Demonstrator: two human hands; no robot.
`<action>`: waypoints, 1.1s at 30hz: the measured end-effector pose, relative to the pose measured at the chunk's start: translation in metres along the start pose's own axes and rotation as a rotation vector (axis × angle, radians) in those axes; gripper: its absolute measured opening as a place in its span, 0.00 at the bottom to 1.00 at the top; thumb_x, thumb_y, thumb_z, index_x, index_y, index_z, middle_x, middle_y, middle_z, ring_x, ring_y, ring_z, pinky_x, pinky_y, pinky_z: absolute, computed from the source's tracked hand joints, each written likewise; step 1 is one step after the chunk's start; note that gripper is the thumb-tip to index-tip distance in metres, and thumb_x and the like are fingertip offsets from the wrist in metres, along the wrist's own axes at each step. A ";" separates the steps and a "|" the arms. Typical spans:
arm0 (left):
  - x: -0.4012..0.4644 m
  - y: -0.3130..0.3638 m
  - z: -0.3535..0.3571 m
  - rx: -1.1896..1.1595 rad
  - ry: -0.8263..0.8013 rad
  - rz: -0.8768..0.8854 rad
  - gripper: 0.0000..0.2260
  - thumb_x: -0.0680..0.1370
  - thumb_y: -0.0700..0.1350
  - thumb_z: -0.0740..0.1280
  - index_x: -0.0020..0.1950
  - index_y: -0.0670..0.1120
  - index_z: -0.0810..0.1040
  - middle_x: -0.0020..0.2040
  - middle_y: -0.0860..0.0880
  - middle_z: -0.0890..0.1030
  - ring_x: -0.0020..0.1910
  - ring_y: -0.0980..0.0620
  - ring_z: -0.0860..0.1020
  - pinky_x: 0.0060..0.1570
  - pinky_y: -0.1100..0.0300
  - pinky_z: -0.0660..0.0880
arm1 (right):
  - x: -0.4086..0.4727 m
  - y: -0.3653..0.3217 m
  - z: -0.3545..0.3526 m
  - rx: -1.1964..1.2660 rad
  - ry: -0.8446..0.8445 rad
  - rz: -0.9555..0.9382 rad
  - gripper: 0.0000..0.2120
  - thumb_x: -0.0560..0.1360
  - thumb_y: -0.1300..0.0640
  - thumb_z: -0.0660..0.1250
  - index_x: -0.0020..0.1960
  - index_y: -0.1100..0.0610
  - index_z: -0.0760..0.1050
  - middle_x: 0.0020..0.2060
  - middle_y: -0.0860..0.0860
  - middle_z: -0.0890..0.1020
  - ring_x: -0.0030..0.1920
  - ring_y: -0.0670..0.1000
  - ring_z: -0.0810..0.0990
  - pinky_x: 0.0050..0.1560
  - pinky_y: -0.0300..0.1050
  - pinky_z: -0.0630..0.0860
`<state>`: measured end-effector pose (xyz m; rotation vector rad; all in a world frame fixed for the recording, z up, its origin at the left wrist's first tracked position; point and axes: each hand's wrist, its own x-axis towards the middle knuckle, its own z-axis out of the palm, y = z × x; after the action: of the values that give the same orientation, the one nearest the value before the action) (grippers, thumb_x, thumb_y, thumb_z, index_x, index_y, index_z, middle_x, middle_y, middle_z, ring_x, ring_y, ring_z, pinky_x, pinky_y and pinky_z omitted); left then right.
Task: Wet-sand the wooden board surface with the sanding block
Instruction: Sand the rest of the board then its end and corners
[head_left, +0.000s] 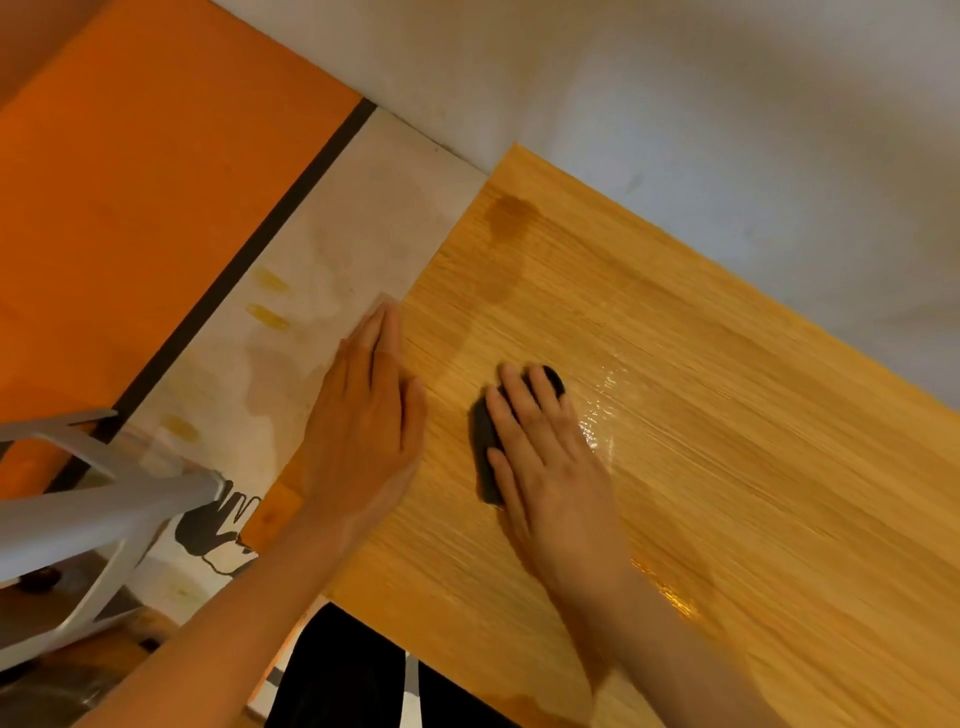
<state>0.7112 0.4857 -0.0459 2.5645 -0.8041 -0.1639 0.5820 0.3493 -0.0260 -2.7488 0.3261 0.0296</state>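
Near the left edge of the wooden board (701, 415): dark sanding block (485, 436), lying flat on the wet wood. Right hand (550, 462) pressed flat on the block, fingers straight and slightly spread. Left hand (369, 426) flat across the board's left edge, fingers together, holding nothing. Wet sheen beside the block.

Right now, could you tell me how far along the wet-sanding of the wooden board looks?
Midway, at a guess. The light wooden board is already wetted: a glossy water film shines beside the dark sanding block, and a darker damp patch sits near the far corner. In hand: the right hand presses flat on the block while the left hand steadies the board's edge. The matte stretches towards the near side look unsanded.
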 end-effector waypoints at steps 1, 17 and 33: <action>0.001 0.000 0.000 0.008 0.002 -0.008 0.25 0.85 0.47 0.54 0.81 0.39 0.57 0.81 0.42 0.62 0.79 0.47 0.62 0.76 0.69 0.48 | 0.011 0.013 -0.006 -0.014 -0.002 -0.007 0.23 0.84 0.51 0.48 0.77 0.56 0.58 0.77 0.52 0.57 0.78 0.52 0.49 0.79 0.51 0.47; 0.000 0.004 0.001 -0.018 -0.012 -0.073 0.26 0.85 0.50 0.51 0.81 0.40 0.58 0.79 0.42 0.63 0.76 0.47 0.64 0.74 0.52 0.62 | 0.080 0.067 -0.031 0.136 0.197 0.261 0.20 0.83 0.56 0.55 0.74 0.58 0.65 0.75 0.56 0.62 0.77 0.58 0.54 0.76 0.59 0.55; 0.002 0.005 -0.010 0.034 -0.173 -0.088 0.27 0.86 0.51 0.45 0.82 0.39 0.56 0.79 0.40 0.64 0.74 0.43 0.71 0.70 0.52 0.68 | 0.080 0.023 -0.020 0.112 0.238 0.608 0.23 0.84 0.56 0.50 0.77 0.59 0.55 0.78 0.54 0.53 0.78 0.52 0.44 0.77 0.56 0.49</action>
<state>0.7131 0.4847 -0.0349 2.6465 -0.7612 -0.4077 0.6538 0.3036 -0.0213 -2.4409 1.1742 -0.1526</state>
